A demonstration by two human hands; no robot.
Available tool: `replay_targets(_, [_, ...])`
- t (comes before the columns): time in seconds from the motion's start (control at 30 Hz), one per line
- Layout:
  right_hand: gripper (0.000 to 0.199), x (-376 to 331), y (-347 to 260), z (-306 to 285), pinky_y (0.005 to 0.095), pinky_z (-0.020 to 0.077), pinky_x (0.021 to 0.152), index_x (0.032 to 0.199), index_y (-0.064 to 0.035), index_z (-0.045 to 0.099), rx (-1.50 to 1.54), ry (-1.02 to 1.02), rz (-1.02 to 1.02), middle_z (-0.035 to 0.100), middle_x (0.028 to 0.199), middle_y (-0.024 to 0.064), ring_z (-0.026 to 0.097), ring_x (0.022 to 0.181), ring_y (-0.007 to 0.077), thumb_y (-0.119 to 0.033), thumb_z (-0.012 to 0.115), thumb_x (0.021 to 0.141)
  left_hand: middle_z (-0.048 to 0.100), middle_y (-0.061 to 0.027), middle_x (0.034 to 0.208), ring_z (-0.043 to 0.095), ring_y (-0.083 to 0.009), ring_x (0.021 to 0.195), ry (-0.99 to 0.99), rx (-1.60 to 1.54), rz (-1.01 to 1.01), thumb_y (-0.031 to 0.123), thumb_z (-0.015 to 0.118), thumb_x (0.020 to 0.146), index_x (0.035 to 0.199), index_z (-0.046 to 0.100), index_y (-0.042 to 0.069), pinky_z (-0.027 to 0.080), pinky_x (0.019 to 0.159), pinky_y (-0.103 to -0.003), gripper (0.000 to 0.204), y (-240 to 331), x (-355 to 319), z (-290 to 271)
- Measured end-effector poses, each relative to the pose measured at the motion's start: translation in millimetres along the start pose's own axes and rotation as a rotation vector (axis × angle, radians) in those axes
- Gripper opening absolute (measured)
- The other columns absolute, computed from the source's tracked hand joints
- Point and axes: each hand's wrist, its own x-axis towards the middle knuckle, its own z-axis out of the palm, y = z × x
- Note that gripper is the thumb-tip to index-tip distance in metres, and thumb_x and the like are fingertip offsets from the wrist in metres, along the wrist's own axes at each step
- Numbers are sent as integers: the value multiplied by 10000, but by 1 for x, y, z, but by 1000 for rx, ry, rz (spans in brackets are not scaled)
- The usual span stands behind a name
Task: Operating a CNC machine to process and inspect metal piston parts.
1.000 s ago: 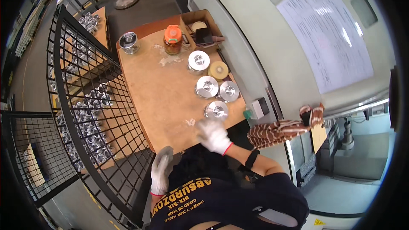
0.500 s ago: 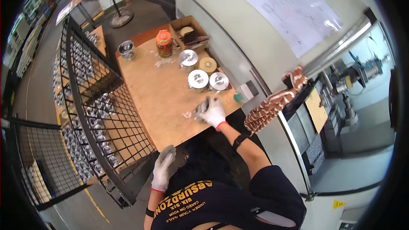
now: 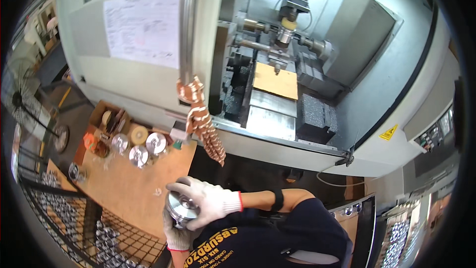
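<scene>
A shiny round metal part (image 3: 181, 208), stepped at its rim, is held in front of my body just past the near edge of the table. My right hand (image 3: 210, 201), in a white glove, grips it from above and the right, with fingers over its top. From below and the left my gloved left hand (image 3: 177, 238) is closed round its side; part of that hand is hidden behind the metal. On the wooden table (image 3: 116, 183) stand several similar metal parts (image 3: 138, 156) beside a yellowish round piece (image 3: 139, 135).
A machine stands ahead, its doorway showing a spindle (image 3: 286, 35) and a tan board (image 3: 275, 80). Brown striped cloth (image 3: 202, 121) hangs from its door handle. An orange-topped jar (image 3: 96, 145) and cardboard box (image 3: 106, 119) sit at the table's far left. Mesh-sided racks (image 3: 119, 228) flank it.
My view has swung right toward the machine. My right hand has lifted the metal part off the table, and my left hand, formerly apart, now holds it too.
</scene>
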Motion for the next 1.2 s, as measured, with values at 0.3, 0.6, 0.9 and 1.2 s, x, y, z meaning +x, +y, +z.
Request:
replay_targets(0.3, [984,-85,71,-179,374,458,1035,1466,-3,406,261,334,206,564,1310,191,545,1242,262,-327,869,660,473,-109,1456,518,-254,1288,-396,286,-265,595,495,979,1521,341,84,425,1083,-407,760,-67,137,136])
replay_targets(0.6, [961,-48,239,-326,446,496,968,1412,-23,477,-411,708,645,565,1231,277,605,1104,425,-498,770,631,685,-150,1104,646,-340,1035,-351,1751,624,296,741,818,1123,675,62,488,941,-447,390,-134,275,179])
replay_targets(0.9, [932,3,337,-383,468,504,974,1433,-68,450,-469,639,683,558,1246,276,601,1136,423,-464,782,658,703,-100,907,679,-293,860,-253,2055,712,390,698,817,978,712,109,523,796,-426,324,-150,288,184])
replay_targets(1.2, [785,-43,287,-368,494,484,936,1389,-52,469,-701,702,575,556,1241,256,572,1136,419,-497,710,788,720,-95,939,680,-293,884,-214,2054,659,361,698,825,950,731,115,514,823,-427,278,-152,286,185])
